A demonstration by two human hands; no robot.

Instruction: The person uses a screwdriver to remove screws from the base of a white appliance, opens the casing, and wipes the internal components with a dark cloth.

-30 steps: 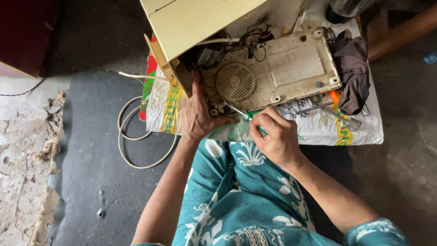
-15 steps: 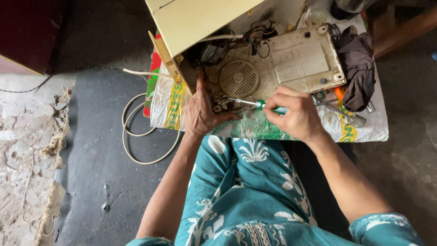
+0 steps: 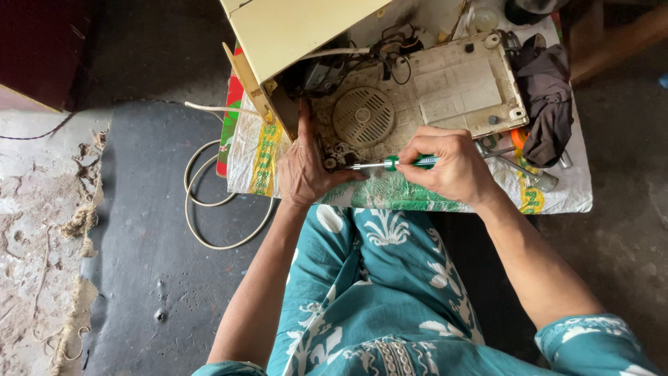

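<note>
One screwdriver (image 3: 390, 164), green handle, steel shaft: lying level across the near edge of the opened appliance (image 3: 417, 97), tip at the small parts by the left corner. Right hand (image 3: 449, 166): fingers curled tight round the green handle. Left hand (image 3: 306, 167): palm down on the appliance's corner, fingers pressed together and pointing up along the housing edge, thumb reaching toward the shaft tip.

One appliance, cream casing, underside up; one round slotted grille (image 3: 363, 115) at centre, one pale rectangular panel (image 3: 465, 89) to its right, dark wiring (image 3: 390, 43) above. One cream cover (image 3: 299, 28) tilted open at upper left.

One dark cloth (image 3: 550, 104) bunched at the right edge. One white cord (image 3: 209, 202) looped off the left side.

One woven sack sheet (image 3: 557, 188), white with green, yellow and red printed bands, spread over the bench. Floor: dark mat (image 3: 139, 244) at left, bare rough concrete (image 3: 28, 209) beyond.
</note>
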